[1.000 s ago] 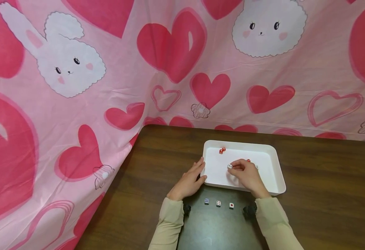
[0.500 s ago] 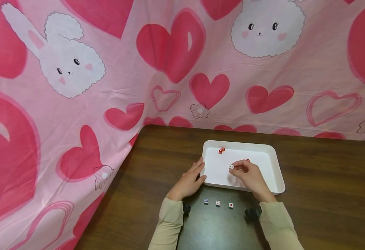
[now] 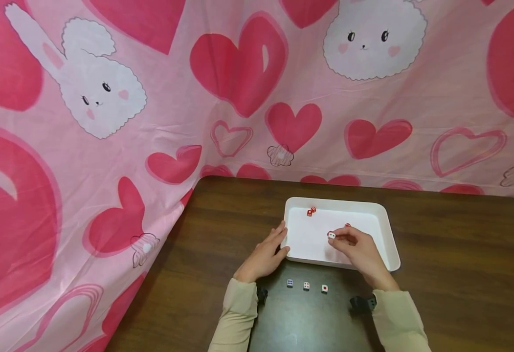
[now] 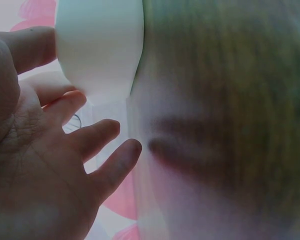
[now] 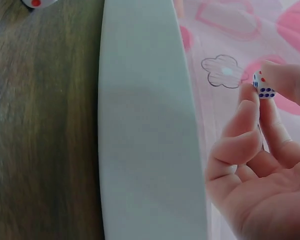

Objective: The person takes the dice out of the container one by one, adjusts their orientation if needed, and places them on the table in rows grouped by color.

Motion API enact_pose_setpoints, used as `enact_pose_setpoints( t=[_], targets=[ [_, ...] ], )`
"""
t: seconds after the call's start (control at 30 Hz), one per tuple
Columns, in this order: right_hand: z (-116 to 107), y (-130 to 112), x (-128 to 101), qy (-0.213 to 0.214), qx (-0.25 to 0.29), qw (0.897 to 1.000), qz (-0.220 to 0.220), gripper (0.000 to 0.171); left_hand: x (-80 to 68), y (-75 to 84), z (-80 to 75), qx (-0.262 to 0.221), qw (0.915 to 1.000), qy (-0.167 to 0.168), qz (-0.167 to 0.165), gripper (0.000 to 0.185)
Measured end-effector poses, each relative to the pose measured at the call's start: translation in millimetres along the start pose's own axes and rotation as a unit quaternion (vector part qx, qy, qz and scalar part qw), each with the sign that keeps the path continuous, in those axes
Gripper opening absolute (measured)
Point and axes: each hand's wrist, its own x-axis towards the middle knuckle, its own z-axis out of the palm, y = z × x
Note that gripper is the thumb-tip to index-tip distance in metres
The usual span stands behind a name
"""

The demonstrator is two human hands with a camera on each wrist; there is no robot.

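Note:
My right hand [image 3: 362,252] pinches a white die [image 3: 331,235] between thumb and fingertips over the white tray [image 3: 314,262]. In the right wrist view, this die [image 5: 266,93] shows blue pips on one side and red on another. My left hand [image 3: 261,256] rests at the tray's left end, thumb by the near corner and fingers along the rim. Seen from the left wrist, its fingers are spread and partly straight beside the tray wall [image 4: 100,45]. Two red dice [image 3: 309,213] lie together in the tray's far left part. Another red die [image 3: 347,225] shows just behind my right hand.
On the table in front of the tray, three white dice stand in a row: one with blue pips [image 3: 289,283], one with red pips [image 3: 306,285] and one with a single red dot [image 3: 324,289]. A pink heart-patterned cloth [image 3: 239,137] hangs behind the dark wooden table [image 3: 450,244].
My right hand has shifted slightly to the right with the white die, which has turned a little between the fingertips. My left hand has stayed at the tray's left end.

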Motion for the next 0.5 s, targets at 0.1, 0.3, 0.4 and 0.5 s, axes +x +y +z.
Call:
enact_pose_setpoints(
  t=[0.1, 0.3, 0.4, 0.5],
  targets=[
    [-3.2, 0.4, -1.9, 0.003, -0.003, 1.0, 0.005, 0.039, -0.3, -0.1, -0.2, 0.0, 1.0, 0.0, 0.0, 0.059],
    [-8.3, -1.3, -4.6, 0.012, -0.014, 1.0, 0.014, 0.039, -0.3, -1.3, -0.5, -0.001, 1.0, 0.001, 0.001, 0.059],
    [-10.5, -2.9, -6.5, 0.013, -0.018, 1.0, 0.014, 0.039, 0.1, -1.5, -0.6, -0.001, 1.0, 0.0, 0.002, 0.059],
    [-12.4, -3.7, -8.5, 0.017, -0.02, 1.0, 0.013, 0.04, 0.3, -1.2, -0.8, -0.002, 1.0, -0.001, 0.001, 0.059]
  ],
)
